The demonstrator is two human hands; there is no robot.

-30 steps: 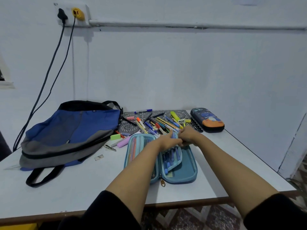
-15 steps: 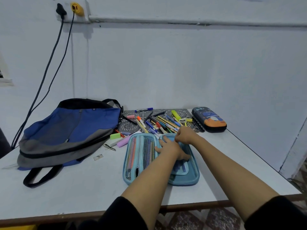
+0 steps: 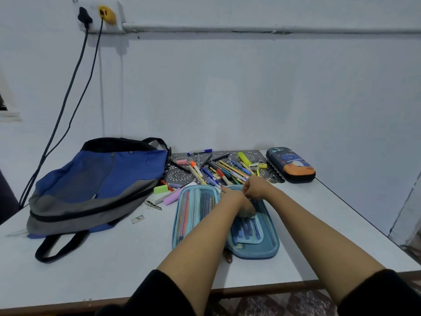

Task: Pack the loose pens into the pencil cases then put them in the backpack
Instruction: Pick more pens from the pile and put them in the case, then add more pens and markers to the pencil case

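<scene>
Open blue pencil case [image 3: 262, 247] lies flat at mid-counter, both halves up. Its left half has a mesh pocket [image 3: 205, 201] with pens behind it; its right half carries a flap [image 3: 247, 233] with blue pens tucked under it.

Left hand [image 3: 239, 201] is on top of that flap, fingers bent down onto it; cannot tell if they grip or only press. Right hand [image 3: 255, 188] is at the case's far rim with fingers curled in; what it pinches, if anything, is hidden.

Loose pens [image 3: 224, 171] are heaped just beyond the case on a patterned grey mat [image 3: 180, 176], with a few strays spilling off toward the left. Second pencil case [image 3: 291, 165], dark with an orange patch, is zipped and sits at the mat's right end.

Backpack [image 3: 98, 185], blue and grey, lies flat on the left of the counter [image 3: 114, 265], one strap trailing toward the near edge. A green eraser [image 3: 160, 189] and a lilac marker [image 3: 170, 199] lie between backpack and open case.
</scene>
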